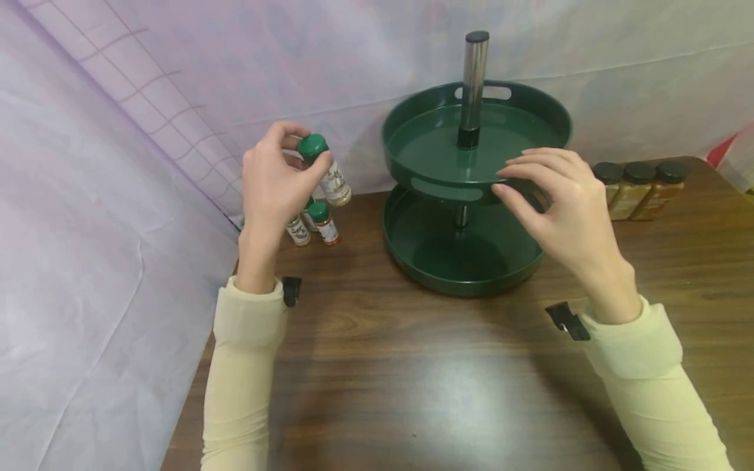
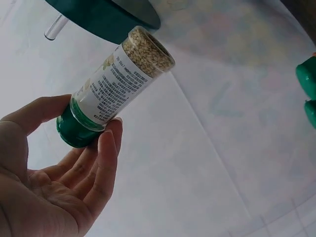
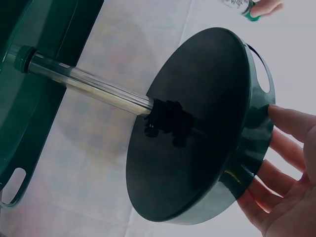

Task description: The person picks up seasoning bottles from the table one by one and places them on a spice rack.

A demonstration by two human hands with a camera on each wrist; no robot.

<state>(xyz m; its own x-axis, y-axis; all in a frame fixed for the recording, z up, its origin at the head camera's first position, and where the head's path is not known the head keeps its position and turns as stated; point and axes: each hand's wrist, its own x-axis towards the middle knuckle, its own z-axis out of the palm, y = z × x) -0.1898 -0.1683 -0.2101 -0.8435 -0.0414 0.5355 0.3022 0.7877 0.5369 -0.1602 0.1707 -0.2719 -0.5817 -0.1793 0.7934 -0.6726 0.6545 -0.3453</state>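
My left hand [image 1: 277, 176] holds a spice jar [image 1: 336, 183] by its green cap, tilted above the table. In the left wrist view the clear jar [image 2: 121, 81] has a white printed label and pale seeds at its bottom end. Thumb and fingers of the left hand [image 2: 64, 173] pinch the cap. A dark green two-tier round tray [image 1: 465, 284] with a metal post stands at the centre. My right hand [image 1: 565, 203] grips the upper tier's rim at its front right; in the right wrist view the thumb [image 3: 294, 121] lies on the outer wall and the other fingertips are hidden behind it.
Several green-capped jars [image 1: 324, 226] stand on the wooden table [image 1: 365, 366] beneath my left hand. Several black-capped jars [image 1: 639, 190] are in a row at the right, partly behind my right hand. White cloth [image 1: 330, 59] hangs behind and at the left.
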